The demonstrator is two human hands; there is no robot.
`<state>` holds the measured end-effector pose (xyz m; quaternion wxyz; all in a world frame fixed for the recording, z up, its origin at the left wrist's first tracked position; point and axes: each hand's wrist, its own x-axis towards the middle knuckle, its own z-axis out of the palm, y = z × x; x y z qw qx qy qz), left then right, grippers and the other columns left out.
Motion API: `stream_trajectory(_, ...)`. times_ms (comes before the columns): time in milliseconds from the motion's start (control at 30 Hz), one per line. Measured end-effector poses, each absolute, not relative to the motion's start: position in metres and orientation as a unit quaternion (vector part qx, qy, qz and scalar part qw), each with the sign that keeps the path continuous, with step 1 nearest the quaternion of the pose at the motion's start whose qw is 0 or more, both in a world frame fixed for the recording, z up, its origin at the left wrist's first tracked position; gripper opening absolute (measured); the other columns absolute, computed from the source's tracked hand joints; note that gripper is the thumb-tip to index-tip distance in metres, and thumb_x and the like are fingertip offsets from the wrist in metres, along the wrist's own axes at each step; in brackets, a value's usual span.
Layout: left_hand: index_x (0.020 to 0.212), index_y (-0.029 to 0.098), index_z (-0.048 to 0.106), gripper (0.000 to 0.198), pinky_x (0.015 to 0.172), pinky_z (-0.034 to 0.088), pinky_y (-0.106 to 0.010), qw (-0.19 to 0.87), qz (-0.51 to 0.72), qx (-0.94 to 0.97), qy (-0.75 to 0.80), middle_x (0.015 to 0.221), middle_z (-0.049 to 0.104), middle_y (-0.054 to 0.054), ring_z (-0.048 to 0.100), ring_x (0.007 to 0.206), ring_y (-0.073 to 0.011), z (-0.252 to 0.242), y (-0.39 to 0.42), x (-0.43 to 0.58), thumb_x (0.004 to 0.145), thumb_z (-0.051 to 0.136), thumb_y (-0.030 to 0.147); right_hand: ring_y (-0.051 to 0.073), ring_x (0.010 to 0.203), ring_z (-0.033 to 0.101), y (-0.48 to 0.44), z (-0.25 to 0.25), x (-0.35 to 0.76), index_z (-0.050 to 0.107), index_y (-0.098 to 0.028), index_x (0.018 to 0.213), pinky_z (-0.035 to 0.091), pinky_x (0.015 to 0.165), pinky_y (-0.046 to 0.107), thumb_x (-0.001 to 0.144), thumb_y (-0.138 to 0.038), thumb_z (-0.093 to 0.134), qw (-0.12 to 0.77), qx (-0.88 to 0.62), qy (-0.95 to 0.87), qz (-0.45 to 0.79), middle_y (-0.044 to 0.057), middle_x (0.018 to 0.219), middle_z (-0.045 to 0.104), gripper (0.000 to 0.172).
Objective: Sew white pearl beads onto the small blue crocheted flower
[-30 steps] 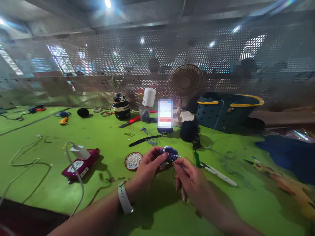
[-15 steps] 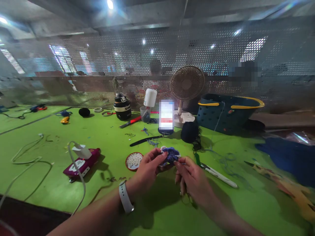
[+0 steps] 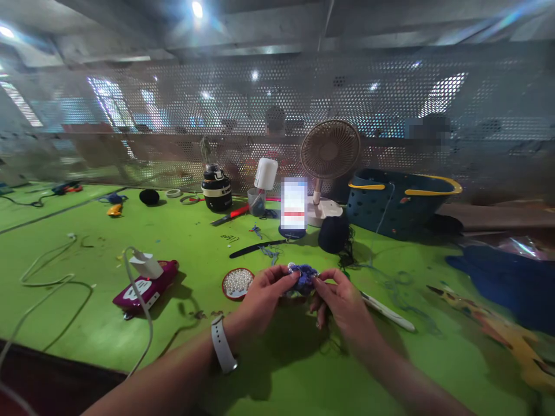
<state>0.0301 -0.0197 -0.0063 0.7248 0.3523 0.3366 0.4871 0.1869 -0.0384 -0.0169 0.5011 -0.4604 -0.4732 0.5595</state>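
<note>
My left hand (image 3: 269, 289) is closed, its thumb and fingers gripping the left side of a blue-purple crocheted piece (image 3: 304, 278). White pearl beads run along the edge of this piece. At its right edge the thumb and index finger of my right hand (image 3: 336, 296) are pinched together on the piece. Whether a needle is also between them, I cannot tell. A thin dark thread seems to hang below the right hand. Left of my hands, close by, sits a round red-rimmed dish (image 3: 238, 283) of white pearl beads.
A phone (image 3: 293, 203) stands upright ahead, with a fan (image 3: 330, 149) behind it. Dark yarn (image 3: 333, 234), a blue basket (image 3: 390, 211) and a white-handled tool (image 3: 388, 312) lie to the right. A magenta power strip (image 3: 145, 289) with a white cable is at left.
My right hand has shifted slightly up against the crocheted piece's right edge. The piece is turned a little, and its left pearls sit slightly lower in view.
</note>
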Motion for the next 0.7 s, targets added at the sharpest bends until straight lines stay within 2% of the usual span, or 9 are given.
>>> stream_trajectory(167,0.085,0.013,0.067,0.024,0.067,0.051,-0.026,0.719,0.456,0.415,0.32,0.082,0.069,-0.005,0.062,0.069,-0.0122,-0.008,-0.022,0.031,0.073,0.078,0.031,0.01,0.032,0.053,-0.044,-0.013,0.182,0.039,-0.021,0.09,0.039,0.031,0.017,0.075,-0.057,0.068,0.515,-0.454,-0.461,0.563,-0.006,0.053,0.063,0.048)
stream_trajectory(300,0.096,0.014,0.066,0.028,0.078,0.051,-0.031,0.706,0.451,0.454,0.304,0.098,0.068,-0.008,0.064,0.086,-0.0167,-0.009,-0.023,0.031,0.074,0.077,0.027,0.01,0.033,0.055,-0.045,-0.01,0.181,0.039,-0.022,0.092,0.036,0.03,0.015,0.078,-0.061,0.062,0.504,-0.466,-0.456,0.567,-0.005,0.055,0.064,0.048)
stream_trajectory(433,0.103,0.015,0.064,0.029,0.081,0.05,-0.031,0.664,0.475,0.479,0.323,0.105,0.067,-0.01,0.063,0.092,-0.0181,-0.009,-0.021,0.029,0.078,0.074,0.026,0.009,0.031,0.05,-0.046,-0.004,0.182,0.043,-0.021,0.09,0.034,0.031,0.015,0.082,-0.068,0.05,0.469,-0.5,-0.467,0.558,-0.006,0.049,0.058,0.048)
stream_trajectory(533,0.103,0.015,0.063,0.03,0.084,0.048,-0.029,0.642,0.508,0.464,0.339,0.104,0.068,-0.009,0.063,0.092,-0.0167,-0.006,-0.018,0.027,0.077,0.074,0.025,0.009,0.033,0.046,-0.047,-0.001,0.184,0.047,-0.021,0.09,0.037,0.034,0.019,0.087,-0.066,0.043,0.444,-0.516,-0.495,0.539,-0.006,0.049,0.055,0.046)
stream_trajectory(600,0.102,0.015,0.063,0.031,0.086,0.048,-0.029,0.632,0.525,0.457,0.339,0.102,0.069,-0.007,0.063,0.091,-0.0159,-0.006,-0.016,0.026,0.075,0.075,0.025,0.012,0.041,0.052,-0.049,0.0,0.187,0.051,-0.021,0.091,0.043,0.041,0.024,0.089,-0.061,0.044,0.433,-0.526,-0.546,0.487,-0.003,0.057,0.059,0.041)
stream_trajectory(700,0.102,0.016,0.063,0.031,0.086,0.048,-0.03,0.605,0.53,0.483,0.345,0.102,0.07,-0.006,0.064,0.091,-0.0164,-0.009,-0.014,0.027,0.076,0.075,0.026,0.021,0.075,0.063,-0.049,0.001,0.193,0.06,-0.021,0.088,0.05,0.069,0.037,0.09,-0.051,0.05,0.461,-0.54,-0.657,0.256,0.006,0.084,0.065,0.032)
